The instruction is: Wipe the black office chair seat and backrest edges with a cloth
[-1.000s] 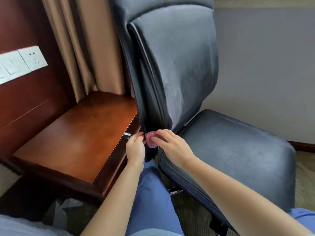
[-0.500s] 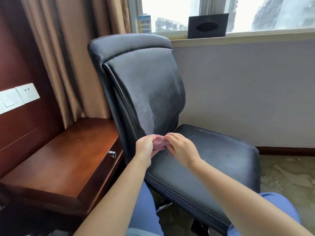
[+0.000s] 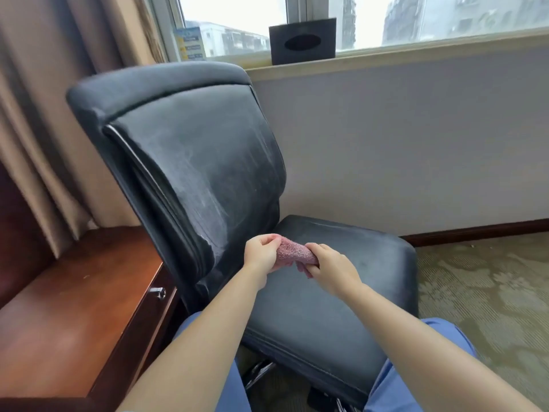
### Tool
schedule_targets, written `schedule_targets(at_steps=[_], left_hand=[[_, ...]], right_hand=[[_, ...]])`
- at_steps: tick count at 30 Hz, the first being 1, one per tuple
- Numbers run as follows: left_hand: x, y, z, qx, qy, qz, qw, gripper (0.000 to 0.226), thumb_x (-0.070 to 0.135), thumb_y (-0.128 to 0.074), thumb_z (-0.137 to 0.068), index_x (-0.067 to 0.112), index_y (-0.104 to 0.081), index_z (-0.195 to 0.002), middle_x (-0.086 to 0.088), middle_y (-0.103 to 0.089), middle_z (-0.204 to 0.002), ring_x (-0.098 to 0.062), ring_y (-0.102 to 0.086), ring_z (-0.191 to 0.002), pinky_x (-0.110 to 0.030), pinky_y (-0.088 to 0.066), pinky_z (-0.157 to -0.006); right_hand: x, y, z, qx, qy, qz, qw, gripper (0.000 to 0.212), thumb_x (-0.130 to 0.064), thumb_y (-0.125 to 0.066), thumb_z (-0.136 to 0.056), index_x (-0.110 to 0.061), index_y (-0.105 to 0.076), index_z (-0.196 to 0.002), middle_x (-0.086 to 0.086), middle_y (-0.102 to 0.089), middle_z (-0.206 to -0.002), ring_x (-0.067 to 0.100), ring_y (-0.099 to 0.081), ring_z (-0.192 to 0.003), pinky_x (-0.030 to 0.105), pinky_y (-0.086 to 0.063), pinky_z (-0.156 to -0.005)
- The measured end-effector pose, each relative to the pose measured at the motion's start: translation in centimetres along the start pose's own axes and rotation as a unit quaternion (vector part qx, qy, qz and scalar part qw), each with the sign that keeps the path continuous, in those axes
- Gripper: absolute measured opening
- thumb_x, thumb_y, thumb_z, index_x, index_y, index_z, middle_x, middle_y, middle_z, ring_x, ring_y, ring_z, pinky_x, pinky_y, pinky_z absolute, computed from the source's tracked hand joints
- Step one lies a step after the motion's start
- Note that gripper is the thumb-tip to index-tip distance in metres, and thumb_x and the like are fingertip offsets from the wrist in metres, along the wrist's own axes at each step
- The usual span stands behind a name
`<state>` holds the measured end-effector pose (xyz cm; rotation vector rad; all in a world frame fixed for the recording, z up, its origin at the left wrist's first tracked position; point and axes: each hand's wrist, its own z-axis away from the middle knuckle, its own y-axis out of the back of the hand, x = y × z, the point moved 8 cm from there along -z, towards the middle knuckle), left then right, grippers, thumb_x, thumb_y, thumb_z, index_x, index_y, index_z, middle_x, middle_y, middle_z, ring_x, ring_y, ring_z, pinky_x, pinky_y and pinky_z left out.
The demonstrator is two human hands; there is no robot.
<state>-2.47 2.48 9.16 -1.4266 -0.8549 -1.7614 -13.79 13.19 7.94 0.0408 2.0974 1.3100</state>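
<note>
Holding the pink cloth (image 3: 292, 253) between both hands, the person keeps it just above the back part of the seat (image 3: 335, 292), near the lower edge of the backrest (image 3: 202, 162). The left hand (image 3: 261, 253) has its fingers curled around one end of the cloth, and the right hand (image 3: 329, 267) pinches the other end with fingers and thumb, so the cloth is bunched between them and does not seem to touch the chair.

The step in hand looks like refolding the cloth to get a fresh side. To do it well, I think one should make a flat pad, take it in one hand, and then pass along the seam of the backrest with steady pressure, following the edge and not crossing it.

The black leather shows pale, dusty streaks on the backrest and a grey haze on the seat, so much wiping is probably left. At the left stands a wooden side table (image 3: 68, 316) with a small metal knob (image 3: 159, 292), and a brown curtain (image 3: 44, 129) hangs behind it. On the window sill (image 3: 416, 56) sits a dark tissue box (image 3: 302, 40). The floor has a patterned carpet (image 3: 490, 292).
</note>
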Motion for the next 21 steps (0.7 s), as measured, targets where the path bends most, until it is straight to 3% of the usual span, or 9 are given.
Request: schedule_targets(at_steps=[4, 8, 14, 17, 19, 21], left_hand=[[-2.7, -0.8, -3.0, 0.003, 0.023, -0.089, 0.996, 0.008, 0.012, -0.056, -0.095, 0.012, -0.064, -0.096, -0.006, -0.061, -0.109, -0.023, -0.058, -0.095, -0.041, -0.059, -0.073], [-6.0, -2.4, -6.2, -0.003, 0.058, -0.075, 0.995, 0.010, 0.006, -0.056, -0.094, 0.009, -0.065, -0.097, -0.007, -0.061, -0.107, -0.023, -0.059, -0.093, -0.037, -0.059, -0.071], [-10.3, -4.0, -11.8, -0.013, 0.068, -0.141, 0.988, 0.018, 0.002, -0.061, -0.087, 0.019, -0.066, -0.085, -0.003, -0.067, -0.096, -0.023, -0.064, -0.095, -0.040, -0.055, -0.088], [-11.8, -5.2, -13.9, -0.029, 0.065, -0.198, 0.978, 0.022, -0.002, -0.058, -0.087, 0.012, -0.066, -0.102, -0.001, -0.066, -0.100, -0.017, -0.061, -0.089, -0.026, -0.049, -0.087], [-12.6, -5.9, -14.6, -0.050, 0.076, -0.243, 0.966, 0.028, -0.003, -0.057, -0.086, 0.008, -0.065, -0.110, -0.001, -0.064, -0.102, -0.016, -0.060, -0.092, -0.019, -0.044, -0.085], [-13.5, -6.2, -14.9, -0.076, 0.080, -0.301, 0.947, 0.032, 0.000, -0.058, -0.085, 0.009, -0.065, -0.115, -0.002, -0.064, -0.110, -0.018, -0.061, -0.101, -0.021, -0.043, -0.089]], right_hand=[[2.8, -2.1, -0.7, -0.031, -0.043, 0.009, 0.999, 0.018, -0.026, -0.055, -0.086, -0.023, -0.060, -0.104, -0.003, -0.057, -0.102, 0.030, -0.058, -0.090, 0.035, -0.046, -0.076], [5.7, -4.5, -1.9, -0.032, -0.059, -0.006, 0.998, 0.024, -0.016, -0.056, -0.088, -0.018, -0.061, -0.111, 0.000, -0.055, -0.111, 0.026, -0.056, -0.095, 0.037, -0.048, -0.074], [9.8, -8.2, -4.2, -0.050, -0.072, 0.001, 0.996, 0.037, -0.002, -0.058, -0.078, -0.006, -0.056, -0.115, 0.003, -0.049, -0.122, 0.024, -0.050, -0.106, 0.036, -0.048, -0.079], [11.5, -10.3, -5.1, -0.113, -0.091, 0.025, 0.989, 0.056, -0.016, -0.062, -0.080, -0.007, -0.045, -0.133, 0.005, -0.035, -0.142, 0.023, -0.037, -0.128, 0.034, -0.040, -0.100], [12.6, -11.5, -5.4, -0.187, -0.097, 0.078, 0.974, 0.071, -0.034, -0.062, -0.083, -0.012, -0.031, -0.144, 0.005, -0.021, -0.153, 0.023, -0.020, -0.140, 0.031, -0.023, -0.112], [13.2, -12.0, -5.3, -0.255, -0.100, 0.118, 0.955, 0.076, -0.045, -0.056, -0.086, -0.019, -0.021, -0.149, 0.003, -0.011, -0.157, 0.023, -0.010, -0.144, 0.034, -0.010, -0.116]])
